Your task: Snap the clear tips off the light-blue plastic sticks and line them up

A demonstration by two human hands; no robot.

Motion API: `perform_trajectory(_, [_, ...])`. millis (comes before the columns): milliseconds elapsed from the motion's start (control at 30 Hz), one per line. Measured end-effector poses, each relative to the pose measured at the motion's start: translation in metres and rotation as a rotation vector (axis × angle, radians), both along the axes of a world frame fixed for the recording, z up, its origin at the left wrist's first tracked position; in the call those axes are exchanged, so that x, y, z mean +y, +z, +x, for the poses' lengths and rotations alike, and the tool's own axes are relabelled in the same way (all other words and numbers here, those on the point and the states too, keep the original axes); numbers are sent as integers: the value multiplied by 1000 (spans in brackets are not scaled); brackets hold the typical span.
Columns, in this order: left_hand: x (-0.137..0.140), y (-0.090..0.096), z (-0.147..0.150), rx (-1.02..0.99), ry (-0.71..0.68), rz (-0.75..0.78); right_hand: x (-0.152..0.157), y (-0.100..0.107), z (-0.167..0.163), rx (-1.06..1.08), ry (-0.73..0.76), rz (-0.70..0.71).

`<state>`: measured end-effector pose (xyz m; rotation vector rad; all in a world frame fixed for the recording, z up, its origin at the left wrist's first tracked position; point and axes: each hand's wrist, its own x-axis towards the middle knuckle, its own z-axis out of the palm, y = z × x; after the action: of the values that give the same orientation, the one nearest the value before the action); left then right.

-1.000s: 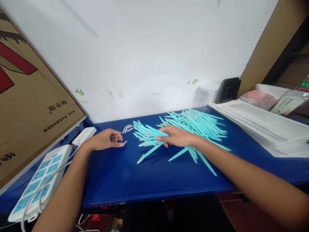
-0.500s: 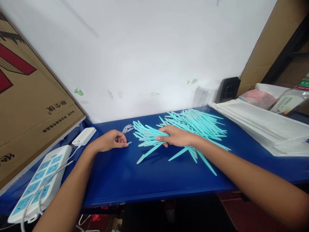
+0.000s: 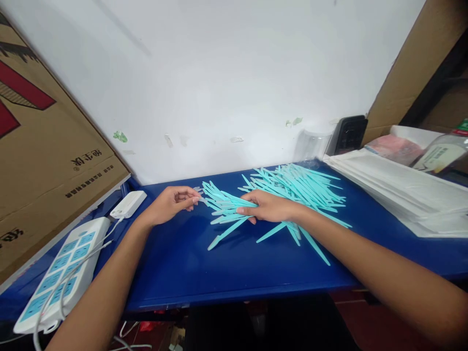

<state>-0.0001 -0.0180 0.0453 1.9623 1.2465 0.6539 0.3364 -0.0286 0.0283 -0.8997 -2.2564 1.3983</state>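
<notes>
Turquoise sticks (image 3: 228,204) fanned, gripped in right hand (image 3: 265,205), mid-surface (image 3: 175,268); heap (image 3: 303,187) toward back edge. Left hand (image 3: 179,202) pinches a clear piece (image 3: 202,199), contact with tips unclear. Step seems bringing piece to stick tip; next move calls for steady bundle, careful aim.

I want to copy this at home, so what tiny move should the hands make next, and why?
Maybe the left hand should line up its little clear piece with one end of the blue-green sticks: it pinches the piece right by those ends, and the right hand holds the sticks fanned out towards it.
</notes>
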Motion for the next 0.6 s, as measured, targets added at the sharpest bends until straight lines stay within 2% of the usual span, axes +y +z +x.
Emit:
perform_trajectory(200, [-4,-1,9,-119,93,47,1,-2,2,-8,41,-27])
perform_trajectory(367, [-10,4,18,-147,99,57,0,-1,0,-8,68,-63])
perform_trajectory(600, [-13,2,24,-176,88,50,-1,-2,-2,-21,87,-37])
